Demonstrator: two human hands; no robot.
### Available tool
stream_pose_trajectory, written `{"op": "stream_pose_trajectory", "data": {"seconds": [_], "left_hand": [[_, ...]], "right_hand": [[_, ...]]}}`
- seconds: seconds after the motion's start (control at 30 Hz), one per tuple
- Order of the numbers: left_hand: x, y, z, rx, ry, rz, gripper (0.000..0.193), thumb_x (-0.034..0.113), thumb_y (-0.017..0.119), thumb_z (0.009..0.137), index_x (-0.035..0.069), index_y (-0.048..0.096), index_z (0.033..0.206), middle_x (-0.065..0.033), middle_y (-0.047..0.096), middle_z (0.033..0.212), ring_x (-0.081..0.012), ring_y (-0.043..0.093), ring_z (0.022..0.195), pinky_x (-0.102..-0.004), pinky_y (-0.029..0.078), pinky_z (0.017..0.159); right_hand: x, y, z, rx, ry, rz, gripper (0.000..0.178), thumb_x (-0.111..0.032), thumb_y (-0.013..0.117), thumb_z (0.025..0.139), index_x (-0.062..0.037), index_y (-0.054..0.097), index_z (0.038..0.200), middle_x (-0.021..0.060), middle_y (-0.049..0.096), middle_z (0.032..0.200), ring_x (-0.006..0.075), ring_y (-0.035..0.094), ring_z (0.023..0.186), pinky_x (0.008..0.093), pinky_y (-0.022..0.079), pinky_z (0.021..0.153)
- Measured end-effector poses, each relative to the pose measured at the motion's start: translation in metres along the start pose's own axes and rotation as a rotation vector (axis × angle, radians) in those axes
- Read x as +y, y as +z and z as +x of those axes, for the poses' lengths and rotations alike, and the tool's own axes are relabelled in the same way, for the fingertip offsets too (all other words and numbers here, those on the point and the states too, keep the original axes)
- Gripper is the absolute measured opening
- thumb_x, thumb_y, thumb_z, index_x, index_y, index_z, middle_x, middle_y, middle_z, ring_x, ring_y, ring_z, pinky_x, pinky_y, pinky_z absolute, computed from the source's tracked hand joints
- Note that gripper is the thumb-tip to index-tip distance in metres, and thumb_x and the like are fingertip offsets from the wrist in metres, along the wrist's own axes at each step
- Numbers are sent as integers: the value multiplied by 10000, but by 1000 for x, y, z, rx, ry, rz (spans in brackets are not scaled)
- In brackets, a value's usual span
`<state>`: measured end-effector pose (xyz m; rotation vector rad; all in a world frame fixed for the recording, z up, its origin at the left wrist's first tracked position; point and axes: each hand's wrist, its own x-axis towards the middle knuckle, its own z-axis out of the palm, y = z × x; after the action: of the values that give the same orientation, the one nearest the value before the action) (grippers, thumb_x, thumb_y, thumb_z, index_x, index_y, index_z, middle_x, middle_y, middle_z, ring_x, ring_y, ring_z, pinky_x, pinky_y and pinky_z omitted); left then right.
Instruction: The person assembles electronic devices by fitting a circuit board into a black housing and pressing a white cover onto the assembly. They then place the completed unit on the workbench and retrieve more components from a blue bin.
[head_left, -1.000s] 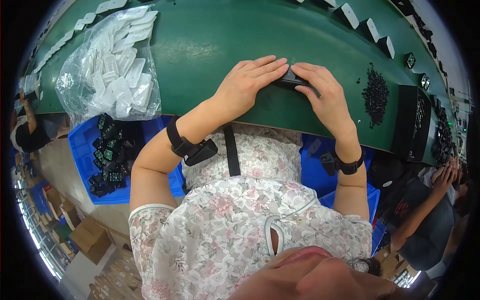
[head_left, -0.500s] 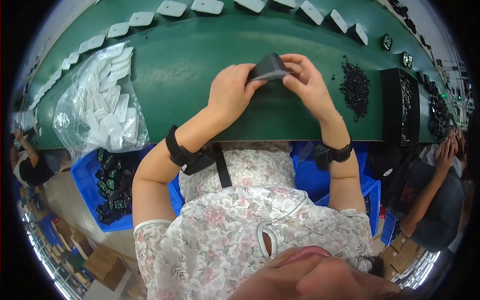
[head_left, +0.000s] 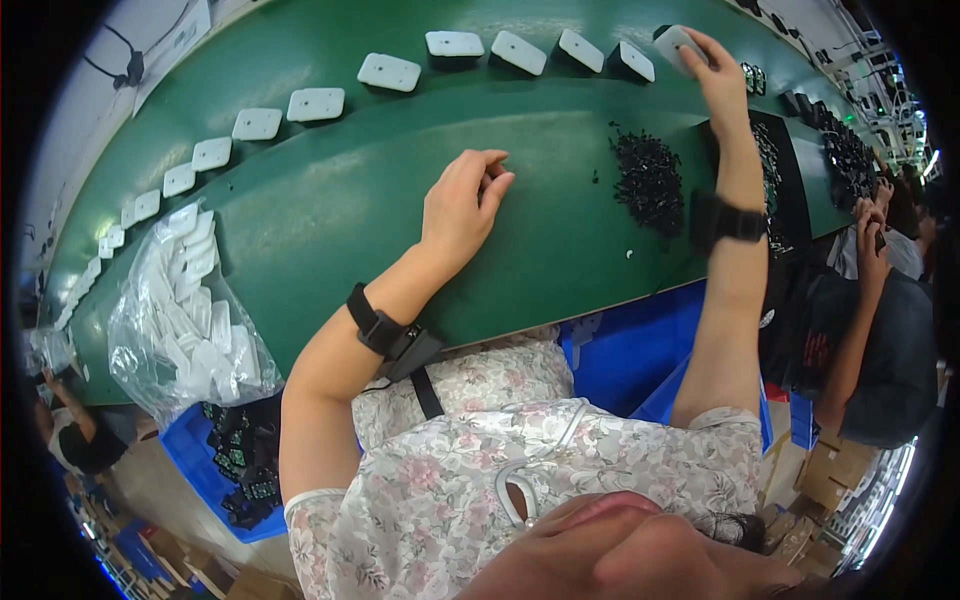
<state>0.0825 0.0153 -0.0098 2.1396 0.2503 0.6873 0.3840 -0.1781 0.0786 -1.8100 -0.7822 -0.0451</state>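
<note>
At the far right end of a row on the green table, my right hand [head_left: 712, 78] grips a small dark box with a white top [head_left: 674, 44]. Its fingers lie over the top's edge and hide part of it. My left hand [head_left: 463, 205] hovers over or rests on the mid-table, fingers loosely curled and the thumb apart from them; nothing shows in it. Black straps circle both forearms. Several similar white-topped boxes [head_left: 518, 54] curve away toward the far left. A heap of small black parts [head_left: 648, 180] lies between my hands, nearer the right arm.
A clear plastic bag of white flat covers [head_left: 185, 335] lies at the table's left edge. Below it, a blue bin [head_left: 190, 470] holds black parts. Right of my right forearm stands a black tray [head_left: 800, 190] of small parts. Another person's arm [head_left: 862, 290] is at far right.
My hands have parted from the dark piece they both held. The right hand has reached far right to a white-topped box; the left has stayed mid-table. The view has shifted.
</note>
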Motion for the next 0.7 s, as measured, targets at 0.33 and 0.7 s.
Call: {"op": "stream_pose_trajectory", "data": {"seconds": [0.33, 0.7], "left_hand": [[9, -2, 0, -53, -16, 42, 175, 97, 642, 852, 51, 600, 1015, -42, 592, 847, -189, 571, 707, -309, 477, 641], [-5, -1, -1, -33, -6, 80, 161, 85, 633, 869, 43, 616, 1023, -84, 595, 854, -195, 573, 686, -292, 481, 643]], "right_hand": [[99, -48, 91, -546, 347, -542, 285, -197, 682, 864, -94, 662, 1129, 14, 660, 966, 138, 573, 859, 292, 464, 775], [52, -35, 58, -26, -123, -843, 244, -267, 653, 790, -46, 676, 892, 193, 655, 880, 385, 614, 828, 438, 490, 715]]}}
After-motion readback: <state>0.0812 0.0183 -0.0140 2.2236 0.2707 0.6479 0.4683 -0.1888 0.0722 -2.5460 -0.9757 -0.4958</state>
